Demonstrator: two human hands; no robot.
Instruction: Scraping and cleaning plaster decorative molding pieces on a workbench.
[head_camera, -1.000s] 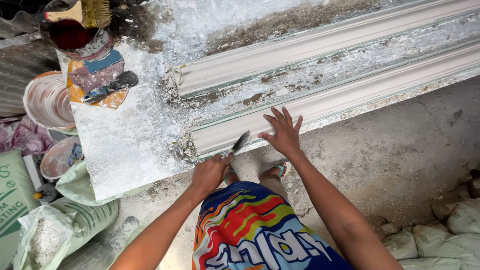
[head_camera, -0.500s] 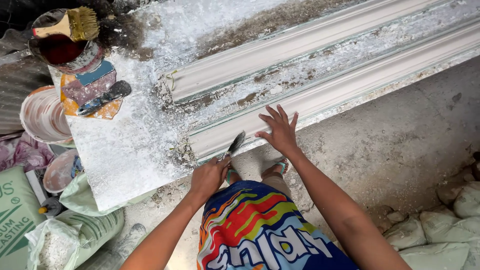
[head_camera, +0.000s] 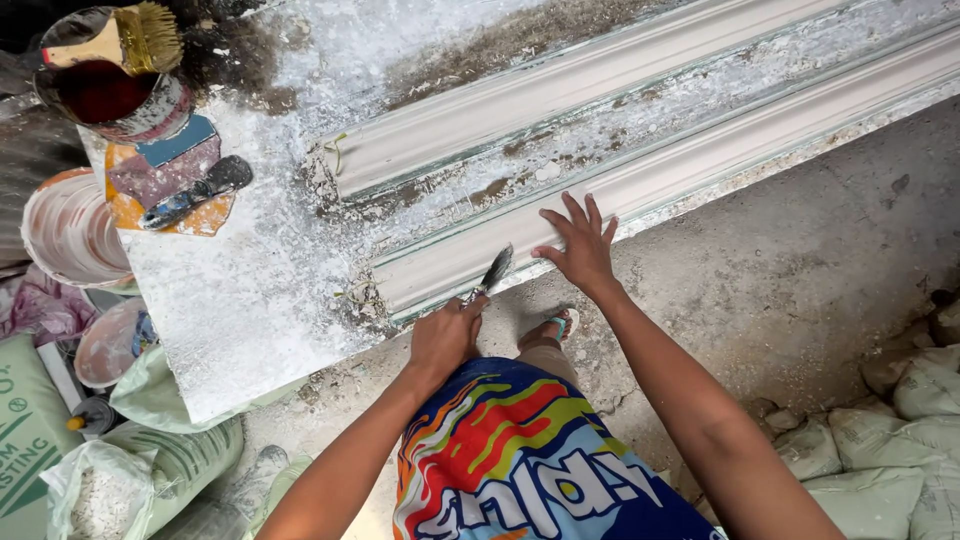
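My left hand (head_camera: 445, 335) grips a small dark blade tool (head_camera: 494, 270) whose tip rests against the near edge of a long white plaster moulding (head_camera: 700, 165). My right hand (head_camera: 578, 245) lies flat with fingers spread on that same moulding, just right of the blade. A second moulding strip (head_camera: 560, 105) lies parallel behind it. Both rest on a plaster-dusted white slab (head_camera: 240, 290).
A dark tin (head_camera: 105, 95) with a brush (head_camera: 125, 38) across it stands at the slab's far left corner, beside a trowel (head_camera: 195, 190) on a coloured board. Plaster-smeared bowls (head_camera: 65, 230) and sacks (head_camera: 160, 460) crowd the left. More sacks (head_camera: 900, 430) lie on the concrete floor at right.
The view has shifted slightly. My right hand slid a little to the right along the moulding; my left hand keeps the blade at the edge.
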